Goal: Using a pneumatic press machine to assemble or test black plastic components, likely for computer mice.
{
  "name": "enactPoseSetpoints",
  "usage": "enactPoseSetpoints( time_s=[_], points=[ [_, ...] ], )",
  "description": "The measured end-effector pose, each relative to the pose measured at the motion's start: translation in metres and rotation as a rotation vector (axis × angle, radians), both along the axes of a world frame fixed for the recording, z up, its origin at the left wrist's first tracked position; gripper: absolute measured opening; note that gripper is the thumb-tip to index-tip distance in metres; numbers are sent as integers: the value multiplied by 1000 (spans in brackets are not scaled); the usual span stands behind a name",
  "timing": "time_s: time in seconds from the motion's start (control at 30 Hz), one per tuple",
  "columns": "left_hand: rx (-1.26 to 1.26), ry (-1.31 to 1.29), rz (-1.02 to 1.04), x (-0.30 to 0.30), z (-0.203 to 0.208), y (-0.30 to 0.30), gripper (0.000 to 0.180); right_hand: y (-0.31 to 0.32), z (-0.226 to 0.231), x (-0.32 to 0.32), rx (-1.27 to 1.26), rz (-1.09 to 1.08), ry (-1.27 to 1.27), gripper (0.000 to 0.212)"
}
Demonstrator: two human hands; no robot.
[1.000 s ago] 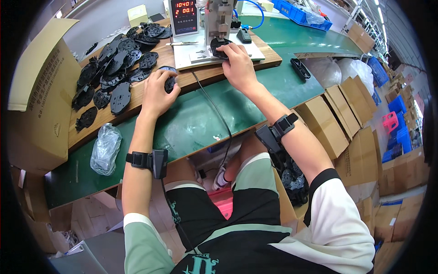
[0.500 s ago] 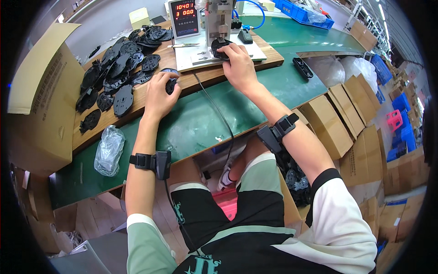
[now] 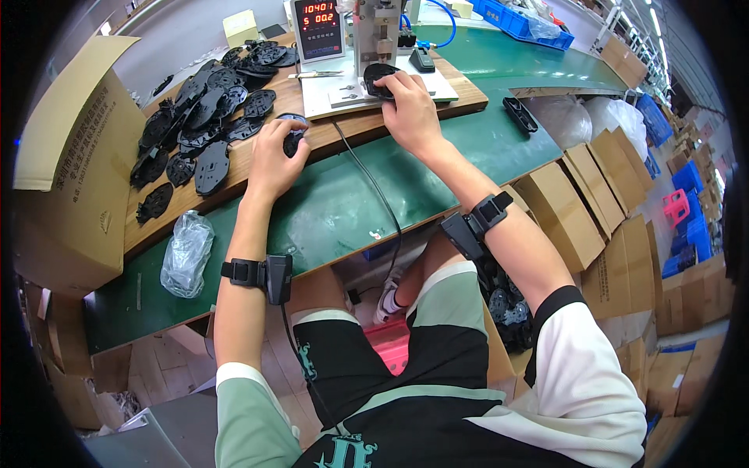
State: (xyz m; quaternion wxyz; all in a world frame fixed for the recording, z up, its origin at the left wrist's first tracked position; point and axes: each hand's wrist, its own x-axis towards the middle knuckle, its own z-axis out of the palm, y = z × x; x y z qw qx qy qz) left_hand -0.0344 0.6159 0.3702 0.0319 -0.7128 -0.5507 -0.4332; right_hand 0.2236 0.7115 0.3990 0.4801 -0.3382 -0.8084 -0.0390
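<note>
Two black parts: right hand [image 3: 409, 109] grip clamps one [image 3: 378, 78] (lengthwise toward press), left hand [image 3: 273, 160] grip another [image 3: 292, 143].

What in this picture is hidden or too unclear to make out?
All in the head view:
- Black part on the white plate: near edge hidden by the right hand.
- Small black piece: mostly under the left hand; shape unclear.
- Press: top cut off by the picture's edge.
- Pile of black parts: overlapping, uncountable.
- Plastic bag: contents unclear.
</note>
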Motion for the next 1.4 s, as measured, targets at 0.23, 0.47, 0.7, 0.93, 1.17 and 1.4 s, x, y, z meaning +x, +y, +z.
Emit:
enactPoseSetpoints(
  time_s=[0.23,0.47,0.7,0.93,1.17,1.4],
  points=[
    [20,13,3,0,-1,-1,25,0,-2,1,13,-15,-20,30],
    [4,-4,-2,0,2,-1,24,-6,1,-2,6,-45,-34,31],
    [-6,-7,-21,-2,-2,0,25,1,17,4,-73,-61,-169,33],
    [-12,-20,-13,1,-1,0,25,-15,8,29,-92,54,-116,42],
    [8,-8,-11,-1,-2,0,26,-43,3,46,-121,96,-203,43],
    [-24,-4,-10,1,1,2,25,-79,-22,83,-217,125,-244,41]
  ],
)
